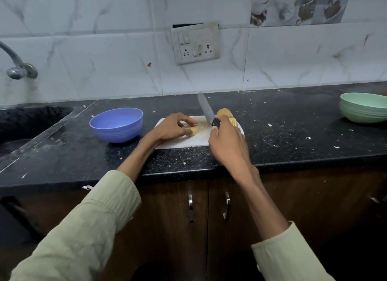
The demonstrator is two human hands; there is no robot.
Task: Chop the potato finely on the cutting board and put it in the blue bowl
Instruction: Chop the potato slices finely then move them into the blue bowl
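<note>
A white cutting board (184, 143) lies on the black counter. My left hand (173, 127) rests on its left part, fingers curled over a small yellow potato piece (194, 131). My right hand (227, 143) grips the black handle of a knife (206, 108), whose grey blade points up and away over the board. Behind that hand lie potato slices (225, 113) at the board's far right. The blue bowl (117, 124) stands just left of the board and looks empty.
A green bowl (364, 107) sits at the counter's far right. A dark sink (25, 121) and a tap (15, 64) are at the left. A socket plate (195, 42) hangs on the tiled wall. Crumbs dot the counter.
</note>
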